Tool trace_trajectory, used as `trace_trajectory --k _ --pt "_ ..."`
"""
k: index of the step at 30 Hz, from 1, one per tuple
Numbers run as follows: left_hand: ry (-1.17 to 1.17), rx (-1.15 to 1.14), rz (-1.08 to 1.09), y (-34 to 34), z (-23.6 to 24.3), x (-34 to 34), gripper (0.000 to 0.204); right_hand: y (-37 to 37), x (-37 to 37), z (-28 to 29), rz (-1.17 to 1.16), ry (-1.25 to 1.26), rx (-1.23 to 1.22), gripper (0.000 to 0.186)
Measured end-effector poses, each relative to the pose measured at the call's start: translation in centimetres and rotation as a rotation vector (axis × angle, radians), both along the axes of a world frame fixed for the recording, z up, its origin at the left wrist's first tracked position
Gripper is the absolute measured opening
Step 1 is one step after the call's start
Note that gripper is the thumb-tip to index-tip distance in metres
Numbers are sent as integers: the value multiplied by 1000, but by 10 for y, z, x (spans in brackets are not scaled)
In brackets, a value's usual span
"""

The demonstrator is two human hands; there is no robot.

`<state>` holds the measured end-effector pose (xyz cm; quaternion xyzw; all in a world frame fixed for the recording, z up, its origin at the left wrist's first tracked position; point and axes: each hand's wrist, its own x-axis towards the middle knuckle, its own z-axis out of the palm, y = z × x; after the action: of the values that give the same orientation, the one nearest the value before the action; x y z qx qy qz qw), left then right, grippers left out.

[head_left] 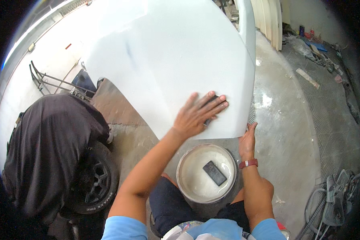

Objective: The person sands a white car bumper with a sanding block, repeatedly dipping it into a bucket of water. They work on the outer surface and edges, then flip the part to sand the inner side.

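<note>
A large white car body panel (pixel 180 52) stretches out in front of me. On its lower part lies my left hand (pixel 198 114), palm down with the fingers extended. It presses a dark piece of sandpaper (pixel 207 121) against the surface; the dark edges show beside the thumb and between the fingers, and the rest is covered. At the panel's lower right corner, my right hand (pixel 248 140) grips the edge, with part of its fingers hidden behind it. Between my knees stands a round bucket (pixel 180 170) of cloudy water, with a dark rectangular block (pixel 214 173) in it.
To the left, a dark cloth (pixel 48 148) drapes over something bulky beside a black-rimmed tire (pixel 96 180). A metal frame (pixel 56 78) stands behind it. Grey metal parts (pixel 338 196) lie at the lower right. Debris (pixel 314 48) lies along the far right wall.
</note>
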<state>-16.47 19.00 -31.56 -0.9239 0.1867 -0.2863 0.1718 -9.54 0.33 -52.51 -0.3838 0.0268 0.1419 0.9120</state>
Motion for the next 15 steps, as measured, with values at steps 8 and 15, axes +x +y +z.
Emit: trace_trajectory --k 8,15 --pt "-523 -275 281 22 218 106 61 2 0 -2 -10 -30 11 96" --pt "-47 -39 -226 -50 50 37 72 -1 -1 -1 29 -42 31 102"
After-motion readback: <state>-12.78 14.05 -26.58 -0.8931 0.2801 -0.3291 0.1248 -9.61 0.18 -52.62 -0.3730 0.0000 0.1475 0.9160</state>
